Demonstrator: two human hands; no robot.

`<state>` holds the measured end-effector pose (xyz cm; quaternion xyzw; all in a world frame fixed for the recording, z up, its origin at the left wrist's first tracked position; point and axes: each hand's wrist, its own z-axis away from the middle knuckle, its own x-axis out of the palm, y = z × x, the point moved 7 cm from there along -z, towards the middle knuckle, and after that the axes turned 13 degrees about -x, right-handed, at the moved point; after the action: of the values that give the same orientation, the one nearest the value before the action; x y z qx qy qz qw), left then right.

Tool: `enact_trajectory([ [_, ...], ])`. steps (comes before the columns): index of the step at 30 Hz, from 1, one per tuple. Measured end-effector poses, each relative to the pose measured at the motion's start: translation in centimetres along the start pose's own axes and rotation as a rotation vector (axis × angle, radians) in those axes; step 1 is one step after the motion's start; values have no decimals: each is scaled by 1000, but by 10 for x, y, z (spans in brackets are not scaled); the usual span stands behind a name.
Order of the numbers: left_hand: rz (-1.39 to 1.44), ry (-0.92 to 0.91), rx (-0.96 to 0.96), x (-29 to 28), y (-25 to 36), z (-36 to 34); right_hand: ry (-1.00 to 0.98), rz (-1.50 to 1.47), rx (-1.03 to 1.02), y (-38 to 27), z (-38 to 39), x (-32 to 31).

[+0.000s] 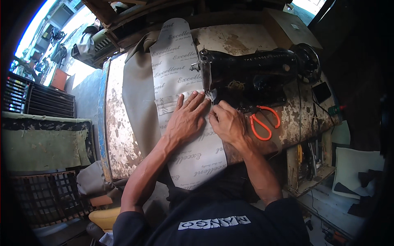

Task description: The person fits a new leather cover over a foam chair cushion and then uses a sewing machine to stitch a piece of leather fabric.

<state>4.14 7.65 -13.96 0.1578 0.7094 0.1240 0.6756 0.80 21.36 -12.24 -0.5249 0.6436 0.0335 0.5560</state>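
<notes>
A long light-grey strip of printed sheet material [174, 67] runs from my lap across the table, under the needle end of a black sewing machine [254, 63]. My left hand [185, 119] lies flat on it with fingers spread, their tips on a folded cross band [166, 105] left of the needle. Close by the needle bar [207, 78], my right hand [228, 125] has its fingers curled together in a pinch. What they grip, if anything, is too small to make out. Scissors with orange handles [261, 127] lie right of this hand, blades partly hidden.
Brown-grey material [139, 98] drapes under the strip on the left. The worn table [117, 147] has peeling paint and a blue left edge. A dark handwheel [308, 63] stands at the machine's right end. Below the table's right side is an open wooden drawer [305, 164] with tools.
</notes>
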Motion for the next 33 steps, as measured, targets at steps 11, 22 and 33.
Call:
enact_trajectory([
  [11,2,-28,-9,1,2,-2,567,547,222,72,-88,-294],
  [22,5,-53,19,3,-6,1,166,540,381,180,-52,-304],
  [33,-8,-61,21,3,-8,2,436,407,553,136,8,-290],
])
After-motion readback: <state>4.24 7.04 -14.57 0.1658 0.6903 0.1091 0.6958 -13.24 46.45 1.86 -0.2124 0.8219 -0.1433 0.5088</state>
